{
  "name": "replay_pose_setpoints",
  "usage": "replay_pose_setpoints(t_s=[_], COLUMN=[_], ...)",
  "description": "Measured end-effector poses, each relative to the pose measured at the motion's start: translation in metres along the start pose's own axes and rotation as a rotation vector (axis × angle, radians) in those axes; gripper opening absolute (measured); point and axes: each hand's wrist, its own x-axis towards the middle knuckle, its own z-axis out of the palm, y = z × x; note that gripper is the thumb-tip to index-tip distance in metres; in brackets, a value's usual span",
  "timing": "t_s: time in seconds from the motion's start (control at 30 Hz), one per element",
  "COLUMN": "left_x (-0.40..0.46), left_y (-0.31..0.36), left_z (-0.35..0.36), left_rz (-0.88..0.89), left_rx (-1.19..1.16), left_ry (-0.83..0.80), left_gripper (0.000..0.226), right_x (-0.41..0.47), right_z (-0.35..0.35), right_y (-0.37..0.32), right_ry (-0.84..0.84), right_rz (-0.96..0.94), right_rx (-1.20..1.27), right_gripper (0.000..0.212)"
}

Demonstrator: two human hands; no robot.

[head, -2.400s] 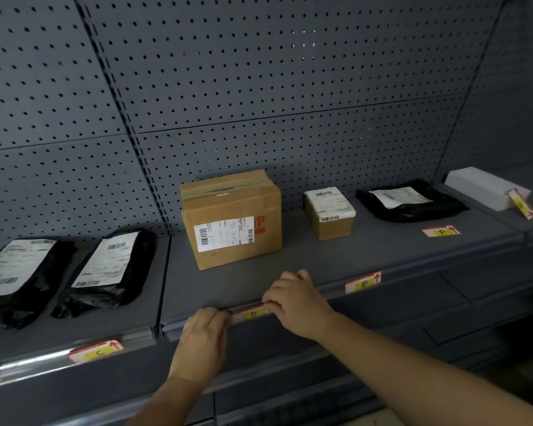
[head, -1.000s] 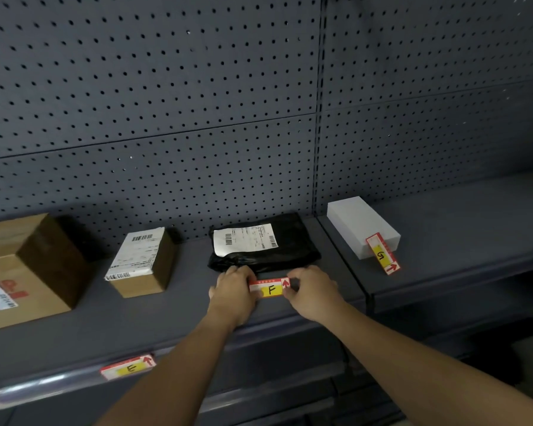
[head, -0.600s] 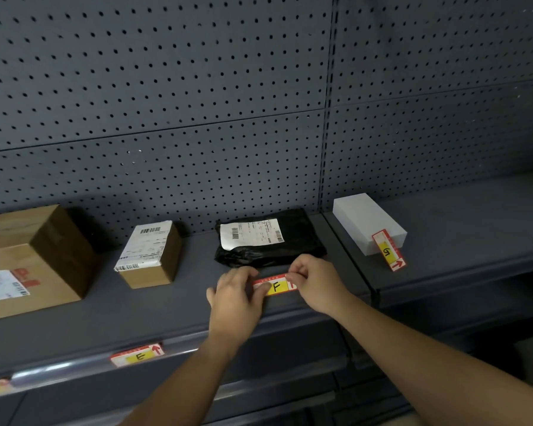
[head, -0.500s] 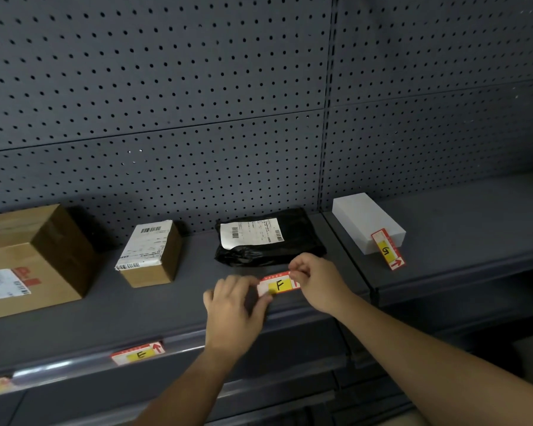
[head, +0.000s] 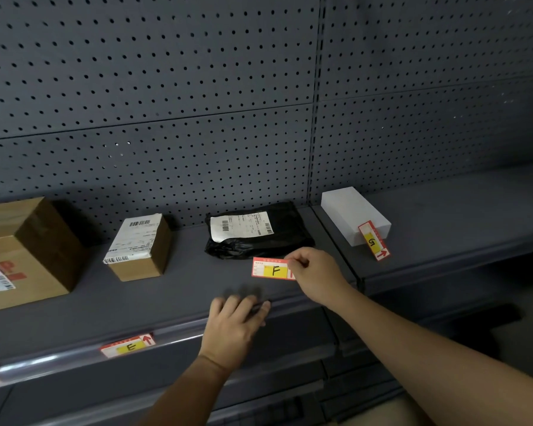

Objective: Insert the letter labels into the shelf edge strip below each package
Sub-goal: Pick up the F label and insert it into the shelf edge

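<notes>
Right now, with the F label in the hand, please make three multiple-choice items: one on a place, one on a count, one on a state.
1. Where is the E label?
A. in the edge strip
B. on the white box
C. in the left hand

2. How many packages show on the shelf?
A. two
B. four
C. six

3. What state is the F label in?
A. seated in the strip
B. pinched by the right hand
C. lying loose on the shelf

Answers:
1 A, it sits in the strip below the small brown box.
2 B, big brown box, small brown box, black bag, white box.
3 B, the fingers grip its right end above the shelf; the left hand is off it.
</notes>
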Motion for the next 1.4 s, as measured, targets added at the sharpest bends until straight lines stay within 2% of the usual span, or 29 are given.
replay_pose_setpoints(t_s=[0.2, 0.43, 0.57, 0.77, 0.97, 1.1, 1.23, 1.4], left_x=[-0.003, -0.003, -0.002, 0.004, 0.004, 0.007, 0.006, 0.006], left_y=[0.005, 0.006, 0.009, 0.019, 0.015, 0.015, 0.015, 0.014], left_z=[0.009, 0.005, 0.005, -0.001, -0.006, -0.008, -0.008, -0.009], left_rz=[-0.009, 0.032, 0.035, -0.167, -0.236, -0.265, -0.291, -0.295], left_rx=[-0.017, 0.034, -0.028, -0.232, -0.273, -0.289, -0.321, -0.344], left_ry=[-0.041, -0.042, -0.047, -0.106, -0.153, -0.159, -0.163, -0.169], left_gripper=[0.045, 0.037, 0.033, 0.018, 0.010, 0.016, 0.016, 0.012], right_x=[-0.009, -0.014, -0.017, -0.024, -0.029, -0.028, -0.027, -0.030], right_z=[-0.003, -0.004, -0.008, -0.022, -0.019, -0.007, 0.000, 0.003], right_y=[0.005, 0.006, 0.009, 0.012, 0.011, 0.012, 0.014, 0.028], right_ry=[-0.006, 0.007, -0.006, -0.075, -0.126, -0.132, -0.157, -0.184], right_rz=[0.021, 0.031, 0.012, -0.206, -0.431, -0.597, -0.651, -0.601], right_rx=[0.015, 0.000, -0.036, -0.223, -0.420, -0.520, -0.592, -0.654], right_gripper=[0.010, 0.010, 0.011, 0.015, 0.020, 0.016, 0.019, 0.019])
